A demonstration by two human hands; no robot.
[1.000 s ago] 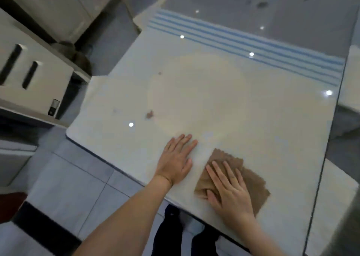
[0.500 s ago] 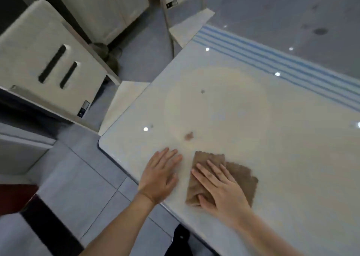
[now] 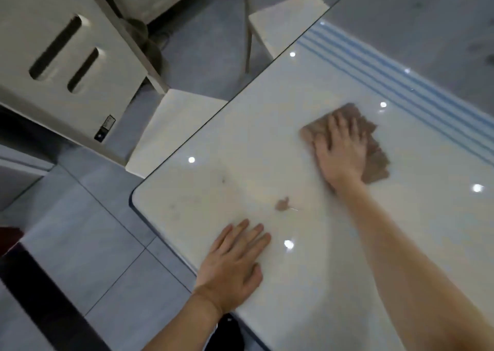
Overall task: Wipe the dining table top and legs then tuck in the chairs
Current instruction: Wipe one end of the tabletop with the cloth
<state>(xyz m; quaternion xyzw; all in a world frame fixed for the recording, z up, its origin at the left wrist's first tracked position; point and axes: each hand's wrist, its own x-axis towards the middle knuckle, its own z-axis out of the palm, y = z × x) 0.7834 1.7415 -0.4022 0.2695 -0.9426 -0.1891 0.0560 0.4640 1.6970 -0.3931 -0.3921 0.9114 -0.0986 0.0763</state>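
The bench point(image 3: 267, 137), a glossy pale top with blue stripes point(image 3: 401, 83) toward the upper right of the frame, fills the right and lower part of the picture. Its rounded corner sits left of centre. Two chairs stand along its upper-left edge, one seat point(image 3: 173, 126) at centre left and another seat point(image 3: 283, 22) near the top, both showing beyond the edge.

The right grip point(image 3: 340, 147), right of centre, is released and flat. Its spread fingers press a brown cloth point(image 3: 374, 153) onto the bench just below the stripes. The left grip point(image 3: 235, 260), low in the centre, is also released, palm down near the bench edge and grasping nothing. Between them, apart from both, lies a small brown spot point(image 3: 282, 204), with a fainter speck point(image 3: 223, 181) up and left of it.

The step in hand looks like wiping the top. To do it well:
- Keep the whole palm on the cloth so it slides without bunching.
- Lay overlapping passes from the stripes back toward the near edge.
- Bring the cloth squarely over the spot and the speck.
- Use the planted left grip as a brace for reach.

The legs and chairs look not yet dealt with.
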